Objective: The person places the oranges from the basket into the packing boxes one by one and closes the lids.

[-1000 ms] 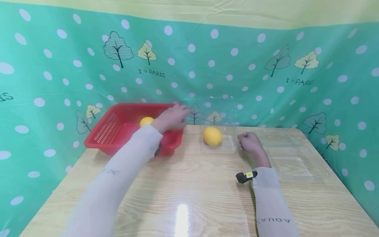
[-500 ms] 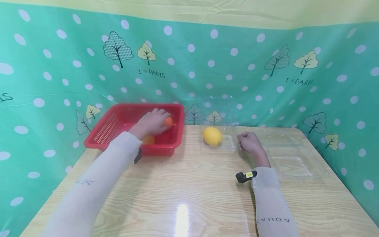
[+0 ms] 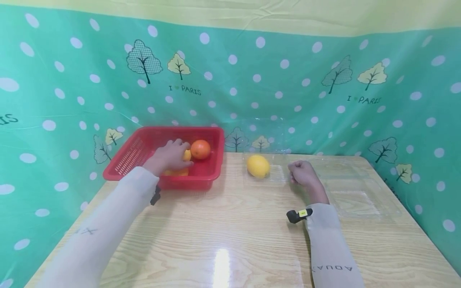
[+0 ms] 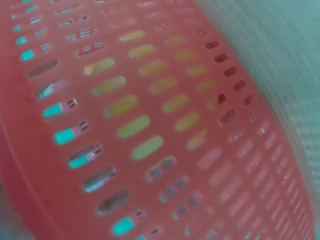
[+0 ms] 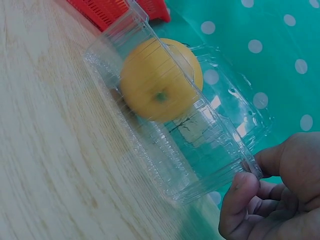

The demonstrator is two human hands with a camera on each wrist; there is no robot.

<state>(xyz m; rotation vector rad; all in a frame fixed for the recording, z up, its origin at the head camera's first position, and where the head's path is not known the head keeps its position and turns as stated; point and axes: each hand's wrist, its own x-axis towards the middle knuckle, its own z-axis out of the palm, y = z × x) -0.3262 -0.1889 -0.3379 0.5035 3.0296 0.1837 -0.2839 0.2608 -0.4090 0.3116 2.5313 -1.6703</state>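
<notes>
In the head view my left hand (image 3: 167, 156) reaches down into a red slotted basket (image 3: 158, 185), its fingers and thumb around a yellow fruit (image 3: 187, 155). More yellow fruit (image 3: 181, 172) shows under the hand, partly hidden. To its right lies a red-orange round fruit (image 3: 200, 149). The left wrist view faces the basket's slotted wall (image 4: 75, 170), with yellow showing through the slots. My right hand (image 5: 282, 195) pinches the rim corner of a clear plastic clamshell box (image 5: 200, 182) between thumb and fingers. One lemon (image 5: 160, 80) sits in that box; its raised lid stands behind.
More clear plastic boxes (image 3: 356, 202) lie on the right side of the wooden table (image 3: 252, 224). A green dotted curtain (image 3: 230, 76) hangs right behind the table and along both sides.
My left hand has moved left and down inside the basket, off the red-orange fruit and onto the yellow one. The right hand, box and lemon have stayed put.
</notes>
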